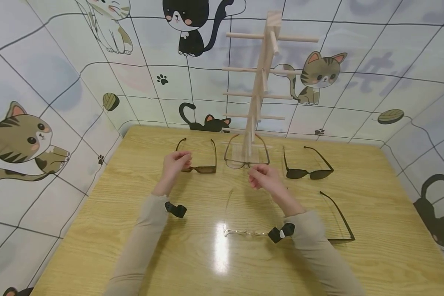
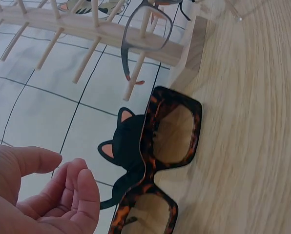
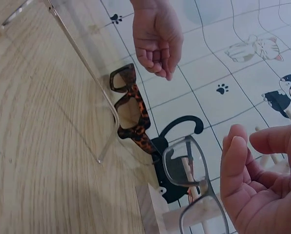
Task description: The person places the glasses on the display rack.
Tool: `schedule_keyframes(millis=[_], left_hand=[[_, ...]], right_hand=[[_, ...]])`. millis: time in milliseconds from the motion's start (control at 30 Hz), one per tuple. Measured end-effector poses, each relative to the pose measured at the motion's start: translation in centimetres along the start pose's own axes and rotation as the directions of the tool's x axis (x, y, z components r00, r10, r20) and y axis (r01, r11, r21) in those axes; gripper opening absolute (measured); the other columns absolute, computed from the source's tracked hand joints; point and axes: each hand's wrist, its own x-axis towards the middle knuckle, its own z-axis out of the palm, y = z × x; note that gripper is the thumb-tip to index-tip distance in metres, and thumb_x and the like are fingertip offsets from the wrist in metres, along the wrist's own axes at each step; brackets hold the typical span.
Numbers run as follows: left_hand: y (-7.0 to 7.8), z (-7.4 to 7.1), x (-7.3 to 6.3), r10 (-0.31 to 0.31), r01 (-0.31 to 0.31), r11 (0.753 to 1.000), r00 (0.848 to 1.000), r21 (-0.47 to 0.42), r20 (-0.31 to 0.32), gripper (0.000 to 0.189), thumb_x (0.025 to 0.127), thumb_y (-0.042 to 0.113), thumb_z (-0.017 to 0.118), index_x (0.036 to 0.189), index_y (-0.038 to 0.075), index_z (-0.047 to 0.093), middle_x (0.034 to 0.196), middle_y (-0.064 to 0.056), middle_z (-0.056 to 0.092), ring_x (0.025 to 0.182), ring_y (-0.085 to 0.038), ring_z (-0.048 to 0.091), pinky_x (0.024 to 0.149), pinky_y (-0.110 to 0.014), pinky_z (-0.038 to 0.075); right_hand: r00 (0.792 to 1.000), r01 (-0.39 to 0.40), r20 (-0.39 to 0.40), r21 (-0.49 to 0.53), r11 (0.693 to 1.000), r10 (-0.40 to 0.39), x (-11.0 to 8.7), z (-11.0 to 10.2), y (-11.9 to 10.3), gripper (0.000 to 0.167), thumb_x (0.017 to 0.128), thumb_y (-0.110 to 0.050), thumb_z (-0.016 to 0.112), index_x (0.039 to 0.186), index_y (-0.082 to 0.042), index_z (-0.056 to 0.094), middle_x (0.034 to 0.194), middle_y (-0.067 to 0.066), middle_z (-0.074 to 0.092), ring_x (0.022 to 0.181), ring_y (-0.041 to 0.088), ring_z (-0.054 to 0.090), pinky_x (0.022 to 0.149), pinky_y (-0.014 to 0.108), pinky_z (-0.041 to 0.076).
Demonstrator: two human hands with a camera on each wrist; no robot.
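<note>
My left hand [image 1: 175, 164] hovers over tortoiseshell sunglasses [image 1: 203, 169], its fingers loosely curled with nothing between them. In the left wrist view those sunglasses [image 2: 153, 170] stand on the table just beyond the fingertips, brown lenses facing the camera. Grey-framed glasses [image 1: 235, 164] sit at the lowest pegs of a wooden rack [image 1: 260, 78]. Close in front of them is my right hand [image 1: 264, 177], thumb and fingers bent and a gap between their tips. The right wrist view shows the grey glasses [image 3: 204, 187] beside this hand, which grips nothing.
Thin metal-framed glasses [image 1: 246, 233] lie nearer me, partly under the right wrist. Black sunglasses [image 1: 297, 174] rest right of the rack. Another dark pair [image 1: 342, 240] is partly covered by my right forearm. A cat-print wall [image 1: 203, 78] borders the table [image 1: 192, 263].
</note>
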Motion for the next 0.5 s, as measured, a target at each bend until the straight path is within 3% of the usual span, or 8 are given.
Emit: schedule_keyframes(millis=[267, 367, 500], left_hand=[[-0.8, -2.1, 0.2, 0.005, -0.006, 1.000, 0.999, -0.024, -0.042, 0.030, 0.092, 0.006, 0.058, 0.116, -0.012, 0.058, 0.092, -0.012, 0.063, 0.064, -0.006, 0.059, 0.064, -0.019, 0.053], [-1.0, -2.7, 0.2, -0.001, -0.001, 1.000, 0.998, -0.025, -0.057, 0.030, 0.093, 0.006, 0.057, 0.117, -0.012, 0.057, 0.097, -0.017, 0.062, 0.064, -0.005, 0.059, 0.064, -0.019, 0.053], [-1.3, -3.5, 0.3, -0.013, 0.012, 1.000, 0.996, -0.013, -0.084, 0.029, 0.093, 0.007, 0.057, 0.116, -0.010, 0.059, 0.092, -0.012, 0.063, 0.064, -0.005, 0.058, 0.068, -0.023, 0.054]], right_hand=[[0.996, 0.062, 0.062, -0.011, 0.998, -0.062, 0.3, 1.8, -0.1, 0.021, 0.095, -0.011, 0.054, 0.095, 0.009, 0.058, 0.072, 0.003, 0.060, 0.061, 0.014, 0.061, 0.058, 0.032, 0.055], [0.997, 0.045, 0.070, 0.007, 0.999, -0.046, 0.5, 2.6, 0.0, 0.023, 0.095, -0.012, 0.055, 0.099, 0.011, 0.058, 0.074, 0.003, 0.061, 0.063, 0.013, 0.062, 0.062, 0.034, 0.056], [0.997, 0.017, 0.079, 0.029, 0.999, -0.019, 0.8, 3.6, -0.1, 0.025, 0.094, -0.012, 0.057, 0.106, 0.010, 0.058, 0.082, 0.007, 0.065, 0.070, 0.013, 0.063, 0.069, 0.039, 0.056]])
